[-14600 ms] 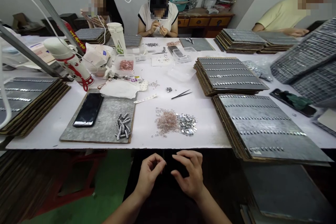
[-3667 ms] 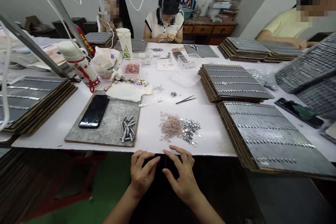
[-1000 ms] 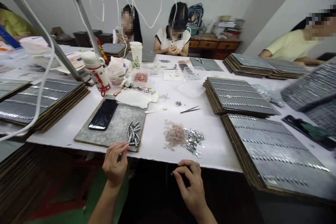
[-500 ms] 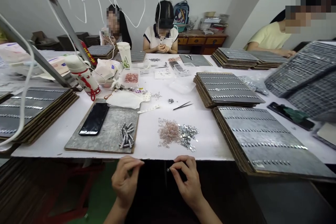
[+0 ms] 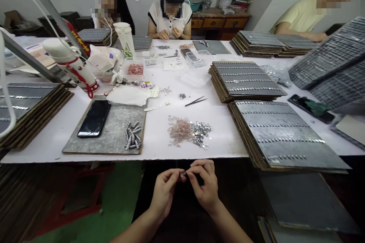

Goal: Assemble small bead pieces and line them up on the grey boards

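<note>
My left hand is closed in a pinch just in front of the table's near edge. My right hand pinches from the other side, and the fingertips of both almost meet. Small shiny metal pieces show between them; their exact shape is too small to make out. On the table beyond my hands lies a pile of small pinkish clear rings, touching a heap of silver washers. Short silver rolls rest on a grey board to the left.
A black phone lies on the grey board. Black tweezers lie beyond the piles. Stacked boards with rows of silver discs stand at right, more boards at left. A thermos stands back left. Several people sit around the table.
My left hand has come right to meet my right hand, which held a small silver piece. The view has tilted down, and the hands are now together at that piece.
</note>
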`<state>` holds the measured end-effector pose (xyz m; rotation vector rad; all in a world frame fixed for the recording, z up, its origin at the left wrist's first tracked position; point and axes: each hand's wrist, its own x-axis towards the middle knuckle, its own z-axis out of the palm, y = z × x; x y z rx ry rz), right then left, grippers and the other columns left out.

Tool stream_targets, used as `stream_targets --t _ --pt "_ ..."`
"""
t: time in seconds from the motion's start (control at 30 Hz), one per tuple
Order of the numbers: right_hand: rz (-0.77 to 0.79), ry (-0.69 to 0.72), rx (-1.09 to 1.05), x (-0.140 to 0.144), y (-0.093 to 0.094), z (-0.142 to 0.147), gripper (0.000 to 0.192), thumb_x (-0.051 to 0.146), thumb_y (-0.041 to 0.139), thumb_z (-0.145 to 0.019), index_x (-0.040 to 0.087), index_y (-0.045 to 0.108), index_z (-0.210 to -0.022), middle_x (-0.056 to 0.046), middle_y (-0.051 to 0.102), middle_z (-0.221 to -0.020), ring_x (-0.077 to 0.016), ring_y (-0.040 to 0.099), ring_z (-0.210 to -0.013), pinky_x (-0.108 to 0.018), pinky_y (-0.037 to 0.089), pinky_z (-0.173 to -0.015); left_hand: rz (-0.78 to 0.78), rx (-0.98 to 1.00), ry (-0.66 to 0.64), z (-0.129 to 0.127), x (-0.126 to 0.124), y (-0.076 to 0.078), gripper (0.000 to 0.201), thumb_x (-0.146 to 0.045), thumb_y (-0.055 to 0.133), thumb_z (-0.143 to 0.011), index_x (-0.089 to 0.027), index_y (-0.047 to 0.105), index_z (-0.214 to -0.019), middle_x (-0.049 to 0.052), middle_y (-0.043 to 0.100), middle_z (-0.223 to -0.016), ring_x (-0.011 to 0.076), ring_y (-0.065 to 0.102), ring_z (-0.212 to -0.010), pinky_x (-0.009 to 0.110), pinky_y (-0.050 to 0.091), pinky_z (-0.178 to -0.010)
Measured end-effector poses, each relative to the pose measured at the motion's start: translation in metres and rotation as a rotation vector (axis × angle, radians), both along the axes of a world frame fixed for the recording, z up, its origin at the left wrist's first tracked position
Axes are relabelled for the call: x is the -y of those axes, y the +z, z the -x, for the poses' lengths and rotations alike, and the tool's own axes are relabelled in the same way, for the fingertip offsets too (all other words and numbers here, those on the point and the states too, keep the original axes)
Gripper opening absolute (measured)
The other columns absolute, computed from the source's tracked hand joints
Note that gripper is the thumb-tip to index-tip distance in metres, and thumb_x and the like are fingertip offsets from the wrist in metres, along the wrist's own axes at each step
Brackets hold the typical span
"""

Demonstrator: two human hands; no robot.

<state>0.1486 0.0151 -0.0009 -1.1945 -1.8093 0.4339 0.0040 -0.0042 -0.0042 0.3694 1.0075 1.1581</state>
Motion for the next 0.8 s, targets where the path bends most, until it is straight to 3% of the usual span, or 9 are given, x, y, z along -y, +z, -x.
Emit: stream_targets --t 0.33,0.8 --pt "0.027 0.035 0.035 0.0009 -0.0068 0.0004 0.009 0.017 0.057 -0.086 0.023 0.062 -0.081 -0.003 0.057 -0.088 -0.0179 0.05 -0.088 -0.034 0.043 -0.077 0.022 0.019 0.003 0.0014 0.0006 0.0046 0.021 -0.028 0.083 -0.065 -0.015 0.077 -0.081 0.004 0.072 -0.075 0.0124 0.061 -0.072 0.023 0.048 -0.075" --pt "0.07 0.023 0.067 0.0014 -0.0064 -0.0028 0.009 0.019 0.058 -0.085 0.024 0.065 -0.081 -0.003 0.058 -0.088 -0.0177 0.052 -0.087 -0.034 0.045 -0.077 0.024 -0.023 0.015 0.003 -0.0033 0.0027 0.021 -0.029 0.082 -0.066 -0.015 0.075 -0.08 0.002 0.068 -0.069 0.012 0.06 -0.069 0.024 0.047 -0.074"
